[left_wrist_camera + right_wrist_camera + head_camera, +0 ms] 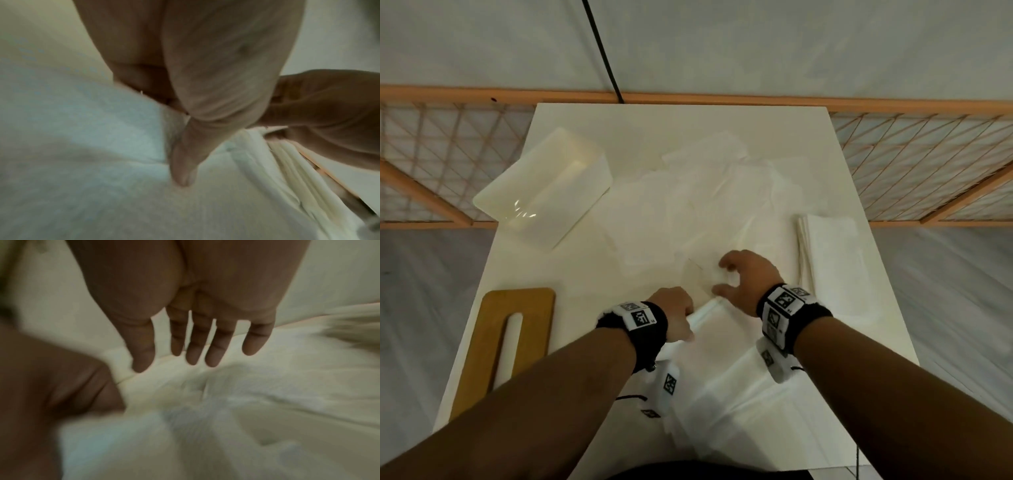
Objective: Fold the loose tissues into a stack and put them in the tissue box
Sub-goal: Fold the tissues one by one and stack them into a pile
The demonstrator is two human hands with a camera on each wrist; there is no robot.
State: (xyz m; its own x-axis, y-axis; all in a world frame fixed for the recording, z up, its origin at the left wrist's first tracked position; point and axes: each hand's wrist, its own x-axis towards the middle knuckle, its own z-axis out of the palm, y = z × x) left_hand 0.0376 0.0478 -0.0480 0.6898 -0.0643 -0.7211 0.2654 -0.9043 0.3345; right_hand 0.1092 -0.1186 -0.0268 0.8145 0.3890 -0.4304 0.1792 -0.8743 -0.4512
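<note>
You've got dim, warm light w/ a glare streak on the tissue box (544, 197); head view bends at the edges; both wrist views are motion-blurred & soft throughout.

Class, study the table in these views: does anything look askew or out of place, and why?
Yes. The tissue box lies skewed across the table's far left corner, overhanging the edge. Loose tissues sprawl overlapping across the middle, unlike the squared folded stack on the right.
</note>
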